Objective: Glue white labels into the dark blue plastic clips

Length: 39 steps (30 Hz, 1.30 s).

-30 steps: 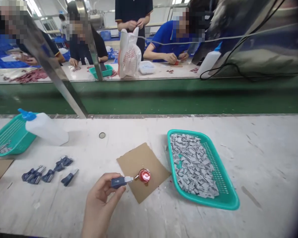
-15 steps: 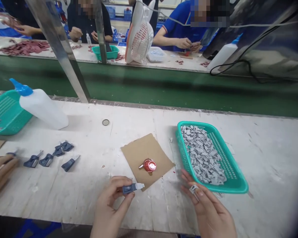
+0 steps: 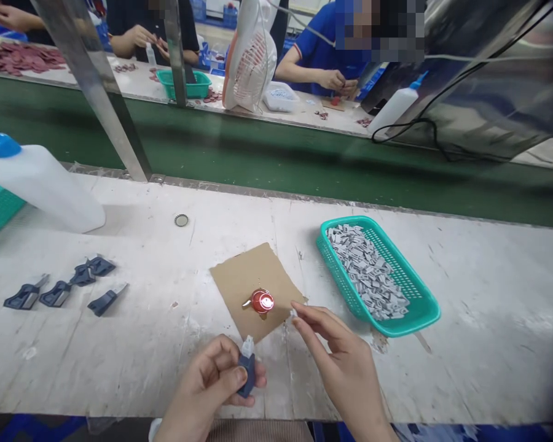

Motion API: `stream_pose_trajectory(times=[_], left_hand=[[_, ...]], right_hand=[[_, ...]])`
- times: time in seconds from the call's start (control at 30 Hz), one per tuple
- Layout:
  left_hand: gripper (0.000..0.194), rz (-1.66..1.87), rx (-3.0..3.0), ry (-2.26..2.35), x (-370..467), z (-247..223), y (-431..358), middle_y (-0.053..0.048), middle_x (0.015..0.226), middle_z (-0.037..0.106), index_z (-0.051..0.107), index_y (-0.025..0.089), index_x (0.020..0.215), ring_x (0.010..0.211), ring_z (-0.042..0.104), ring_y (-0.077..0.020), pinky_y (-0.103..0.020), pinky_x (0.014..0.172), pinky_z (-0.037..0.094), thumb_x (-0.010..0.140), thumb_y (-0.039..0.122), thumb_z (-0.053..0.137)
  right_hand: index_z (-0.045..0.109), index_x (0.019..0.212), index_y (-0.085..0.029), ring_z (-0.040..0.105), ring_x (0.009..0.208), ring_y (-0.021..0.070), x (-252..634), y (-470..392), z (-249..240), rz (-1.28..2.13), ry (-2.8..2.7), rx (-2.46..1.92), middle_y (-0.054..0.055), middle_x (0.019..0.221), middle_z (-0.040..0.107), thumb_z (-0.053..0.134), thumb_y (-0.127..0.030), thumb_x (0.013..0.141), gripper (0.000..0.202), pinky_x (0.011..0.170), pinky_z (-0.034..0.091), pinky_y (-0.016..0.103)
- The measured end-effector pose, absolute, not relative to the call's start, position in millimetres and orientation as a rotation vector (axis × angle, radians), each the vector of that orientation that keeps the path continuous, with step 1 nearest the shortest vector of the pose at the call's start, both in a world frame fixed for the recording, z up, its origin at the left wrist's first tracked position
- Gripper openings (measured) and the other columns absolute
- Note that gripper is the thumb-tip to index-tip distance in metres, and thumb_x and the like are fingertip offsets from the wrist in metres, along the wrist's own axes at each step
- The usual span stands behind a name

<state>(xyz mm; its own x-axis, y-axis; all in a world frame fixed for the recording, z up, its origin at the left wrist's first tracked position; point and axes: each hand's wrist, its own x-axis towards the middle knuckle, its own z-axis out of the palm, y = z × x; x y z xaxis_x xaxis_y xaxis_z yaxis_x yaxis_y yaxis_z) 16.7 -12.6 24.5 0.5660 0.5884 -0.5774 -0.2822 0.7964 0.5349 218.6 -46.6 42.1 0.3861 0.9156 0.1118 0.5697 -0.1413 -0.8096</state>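
Head view, left to right: a white bottle (image 3: 48, 187) stands near dark blue pieces (image 3: 104, 302), loosely grouped and probably kept within reach. The left hand (image 3: 221, 380) has its fingers closed around another, the held blue piece (image 3: 247, 379), pale tip upward, perhaps to leave that end clear. Just beyond, cardboard (image 3: 239, 270) (likely sparing the tabletop (image 3: 142, 356) from drips) carries a shiny red cap (image 3: 262, 301). The right hand (image 3: 345, 362) pinches a tiny pale piece (image 3: 294, 314), its smallness presumably calling for fingertips, near a green basket (image 3: 431, 310) of grey parts (image 3: 368, 270). The frame crops the bottle's nozzle; fingers partly mask both held pieces, and glare obscures the cap's surface.
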Motion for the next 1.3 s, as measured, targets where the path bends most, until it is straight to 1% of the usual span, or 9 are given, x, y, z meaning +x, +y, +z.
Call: stream_pose_trajectory(times=[0.17,0.3,0.47,0.57,0.7,0.8,0.93,1.1,1.3], left_hand=[[0.037,0.575,0.405,0.784,12.9,20.1,-17.8,-0.004,0.084,0.076,0.058,0.017,0.072,0.073,0.071,-0.0133,-0.02,0.064,0.053,0.066,0.04,0.088],[0.034,0.553,0.394,0.772,8.6,21.7,-18.5,-0.004,0.086,0.076,0.063,0.017,0.074,0.073,0.074,-0.0159,-0.021,0.061,0.054,0.067,0.042,0.086],[0.032,0.549,0.393,0.771,4.4,22.8,-18.0,-0.004,0.092,0.076,0.067,0.018,0.078,0.079,0.075,-0.0173,-0.022,0.065,0.055,0.071,0.045,0.083],[0.033,0.604,0.403,0.745,4.6,19.3,-18.9,-0.002,0.088,0.074,0.062,0.018,0.078,0.08,0.074,-0.0168,-0.021,0.065,0.053,0.07,0.041,0.085],[0.042,0.658,0.386,0.743,6.4,15.9,-18.1,0.002,0.085,0.07,0.05,0.021,0.081,0.069,0.069,-0.011,-0.019,0.061,0.049,0.068,0.038,0.087],[0.043,0.667,0.413,0.757,6.8,15.4,-16.5,0.003,0.085,0.067,0.057,0.023,0.092,0.071,0.067,-0.0101,-0.02,0.066,0.049,0.067,0.039,0.088],[0.032,0.652,0.519,0.78,6.3,14.5,-15.8,0.002,0.08,0.068,0.065,0.021,0.092,0.075,0.066,-0.0098,-0.019,0.07,0.046,0.072,0.038,0.084],[0.022,0.703,0.655,0.848,9.1,15.2,-15.8,0.002,0.09,0.07,0.066,0.023,0.093,0.073,0.064,-0.009,-0.019,0.07,0.047,0.078,0.034,0.078],[0.015,0.785,0.692,0.857,15.4,20.2,-13.9,0.001,0.093,0.072,0.069,0.024,0.09,0.084,0.068,-0.0122,-0.02,0.075,0.051,0.079,0.031,0.077]], right_hand=[[0.07,0.104,-0.024,0.07,0.084,0.0148,212.6,-25.1,51.1,0.423,-1.554,-1.73,0.002,0.1,0.073,0.061,-0.019,0.093,0.015,0.077,0.056,0.024],[0.07,0.103,-0.023,0.069,0.09,0.0163,213.3,-13.3,57.0,0.466,-1.749,-1.723,0.002,0.098,0.071,0.059,-0.013,0.094,0.017,0.078,0.054,0.026],[0.071,0.101,-0.021,0.068,0.085,0.0178,214.1,-3.0,63.6,0.476,-1.924,-1.772,0.004,0.094,0.07,0.058,-0.008,0.092,0.02,0.073,0.054,0.028],[0.072,0.101,-0.022,0.068,0.084,0.0182,214.1,1.5,67.4,0.472,-2.018,-1.796,0.003,0.094,0.069,0.058,-0.007,0.092,0.023,0.072,0.053,0.029],[0.072,0.1,-0.025,0.069,0.081,0.0172,213.3,5.5,70.8,0.498,-2.082,-1.832,0.003,0.093,0.068,0.056,-0.006,0.093,0.025,0.068,0.053,0.028],[0.071,0.098,-0.023,0.068,0.078,0.0175,213.4,6.9,71.6,0.481,-2.139,-1.871,0.003,0.091,0.066,0.056,-0.006,0.093,0.023,0.065,0.053,0.028],[0.069,0.097,-0.021,0.068,0.075,0.0193,213.0,7.5,72.0,0.408,-2.248,-1.895,0.003,0.089,0.065,0.056,-0.004,0.091,0.022,0.062,0.052,0.03],[0.068,0.093,-0.019,0.067,0.074,0.0198,210.6,6.6,72.5,0.337,-2.293,-1.879,0.003,0.087,0.064,0.058,-0.002,0.089,0.02,0.059,0.052,0.03],[0.07,0.094,-0.018,0.067,0.075,0.0194,214.5,7.0,70.1,0.379,-2.259,-1.841,0.005,0.088,0.065,0.053,-0.005,0.092,0.022,0.062,0.053,0.03]])
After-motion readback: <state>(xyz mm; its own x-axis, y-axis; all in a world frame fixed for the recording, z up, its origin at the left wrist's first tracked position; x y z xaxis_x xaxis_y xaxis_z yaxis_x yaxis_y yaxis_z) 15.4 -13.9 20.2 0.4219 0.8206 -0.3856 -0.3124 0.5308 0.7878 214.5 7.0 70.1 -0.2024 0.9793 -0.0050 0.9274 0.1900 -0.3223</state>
